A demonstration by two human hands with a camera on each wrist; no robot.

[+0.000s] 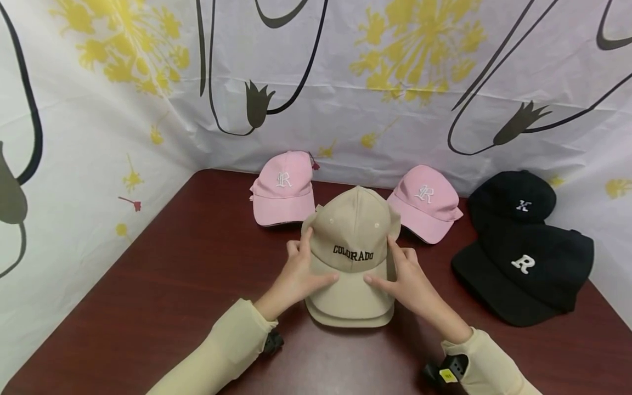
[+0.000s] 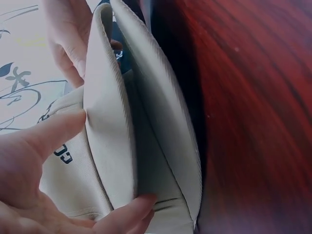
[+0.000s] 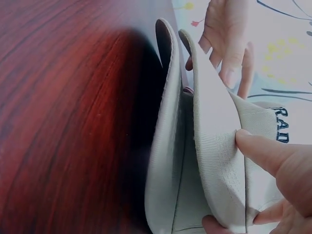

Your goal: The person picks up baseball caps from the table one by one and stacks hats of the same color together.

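Observation:
A beige baseball cap (image 1: 357, 225) with COLORADO in black letters sits stacked on a second beige cap (image 3: 162, 175) in the middle of the table. In the head view, only the lower one's brim edge and bits of its side show. My left hand (image 1: 298, 274) grips the upper cap from its left side, thumb on top of the brim. On the opposite side, my right hand (image 1: 411, 277) holds it in the same way. Both wrist views show fingertips reaching under the upper brim (image 2: 109, 126), with a gap between the two brims.
Behind the beige caps stand a pink cap (image 1: 283, 189) on the left and another pink cap (image 1: 425, 203) on the right. Two black caps, one with a K (image 1: 511, 195) and one with an R (image 1: 538, 274), overlap at the right. A patterned curtain (image 1: 316, 109) borders the table (image 1: 163, 285).

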